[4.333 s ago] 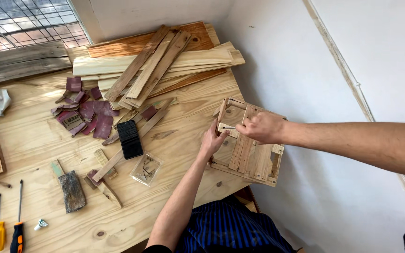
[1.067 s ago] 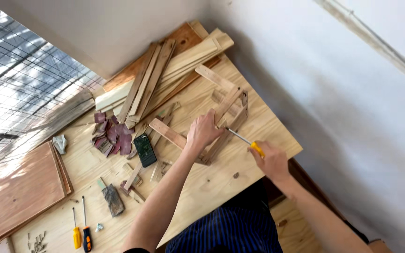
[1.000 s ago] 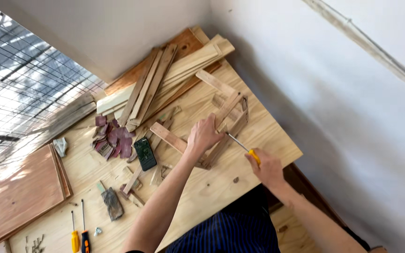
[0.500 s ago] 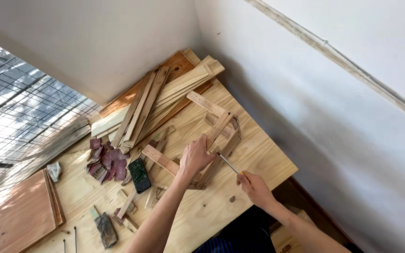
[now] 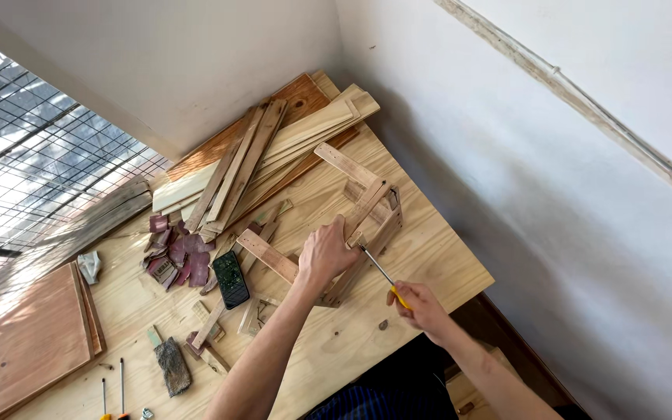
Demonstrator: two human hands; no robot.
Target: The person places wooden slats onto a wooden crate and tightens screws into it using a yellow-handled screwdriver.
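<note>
At the far left of the workbench, a reddish plywood panel is laid flat, with two more screwdrivers and a wire brush just beside its lower edge. Further right, a heap of dark red sandpaper scraps and a dark green sanding block are found, and behind them a stack of long wooden slats is leaned toward the wall corner.

The left hand is pressed palm-down, fingers spread, on the wooden slat frame, which lies flat near the middle of the bench, close to its right edge. The frame is steadied, not gripped.

The right hand is closed around the yellow handle of a screwdriver; the shaft is angled up and left, its tip set against the frame just beside the left hand's fingers.

The step in hand is judged to be the driving or loosening of a fastener in the frame; the fastener itself cannot be made out. For the next move, downward pressure along the shaft would be required, with the frame held firmly against rotation and the steadying fingers kept out of the tip's path.
</note>
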